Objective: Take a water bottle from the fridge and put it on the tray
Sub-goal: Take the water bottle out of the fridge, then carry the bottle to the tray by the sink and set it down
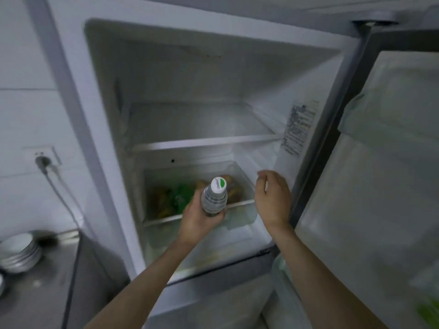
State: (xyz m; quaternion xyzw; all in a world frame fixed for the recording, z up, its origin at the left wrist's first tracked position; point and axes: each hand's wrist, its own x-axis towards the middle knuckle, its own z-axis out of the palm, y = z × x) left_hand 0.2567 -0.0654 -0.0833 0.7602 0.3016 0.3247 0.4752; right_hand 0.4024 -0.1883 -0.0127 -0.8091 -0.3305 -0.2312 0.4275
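Fingers of my left hand [198,218] wrap tight around the water bottle [214,198], holding it upright in front of the open fridge [213,96], just before the crisper drawer [240,203] at its bottom. My right hand [273,198] hangs loosely curled and empty near the fridge's right wall.

Two bare forearms, no sleeves in view, left hand [198,219] and right hand [273,200] without rings or watch
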